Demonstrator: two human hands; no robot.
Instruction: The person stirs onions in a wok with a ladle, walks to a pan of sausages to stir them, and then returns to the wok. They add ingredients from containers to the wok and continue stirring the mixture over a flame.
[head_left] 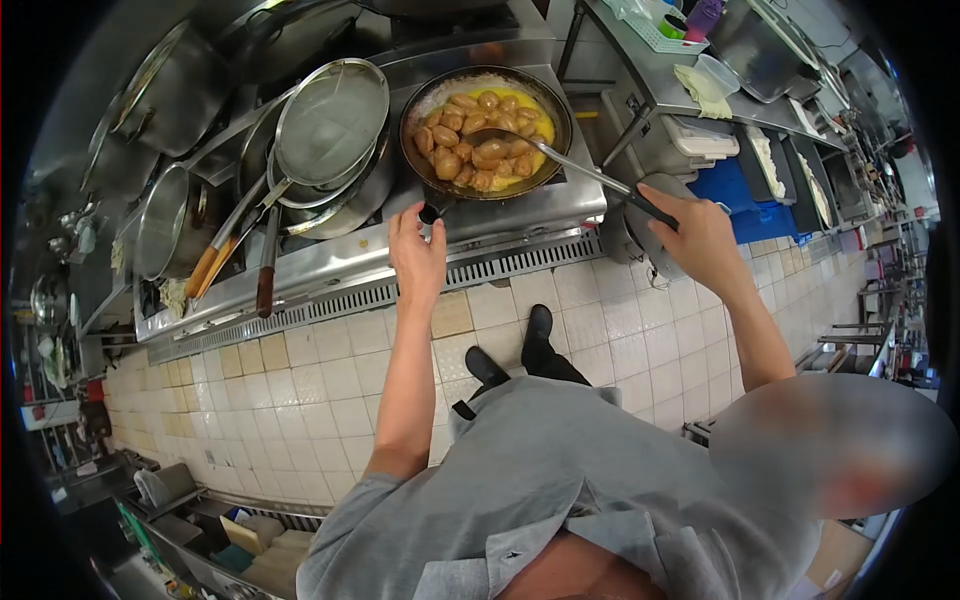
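On the stove, a dark frying pan (408,142) holds brown, glossy rounded pieces of food (455,125) in yellow liquid. My right hand (697,235) is closed around the black handle of a long metal cooking spoon (575,168), whose bowl rests among the pieces. At the pan's near side, my left hand (416,255) has its thumb and fingers around a short black end, which looks like the pan's handle; the fingers partly cover it. Left of the pan, a round mesh strainer (332,120) lies over a metal pot (352,205).
More pots (172,225) and wooden-handled tools (212,262) crowd the stove's left side, several handles jutting past its front edge. A steel table (668,85) with a green basket (655,30) stands at the right. Below it are dark trays (765,165). The floor is tiled (330,385).
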